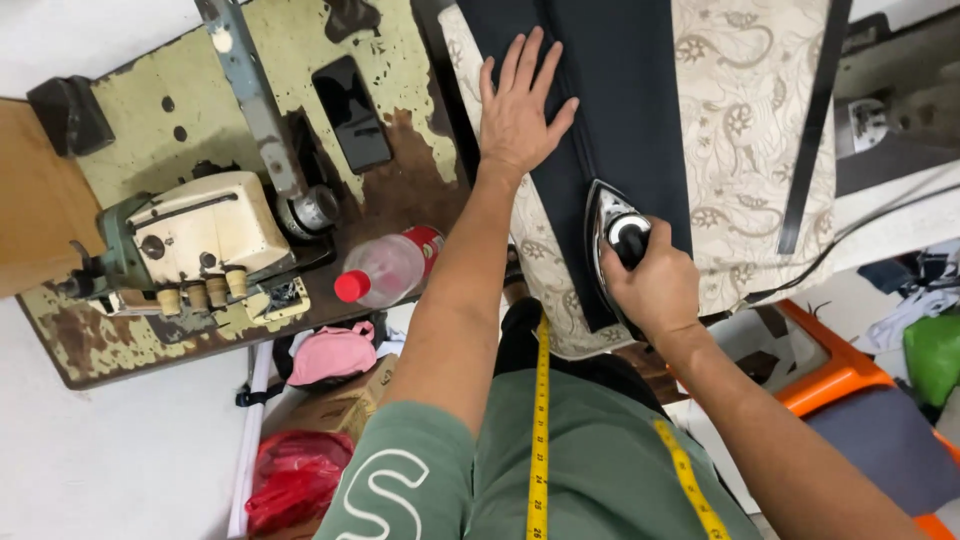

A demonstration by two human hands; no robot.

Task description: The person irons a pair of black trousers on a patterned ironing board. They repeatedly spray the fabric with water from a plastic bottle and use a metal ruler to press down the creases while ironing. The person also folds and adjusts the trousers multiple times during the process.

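A dark navy cloth (620, 100) lies along an ironing board with a cream patterned cover (745, 130). My left hand (517, 105) rests flat on the cloth's left edge, fingers spread. My right hand (655, 285) grips the black handle of a silver clothes iron (612, 225), whose tip points up the cloth. A yellow tape measure (540, 420) hangs round my neck over a green shirt.
To the left a worn sewing table (400, 190) carries an old overlock machine (195, 240), a black phone (352, 112) and a clear bottle with a red cap (385, 268). Below lie a pink cap (332, 352) and a red bag (295, 478). An orange bin (840, 375) stands right.
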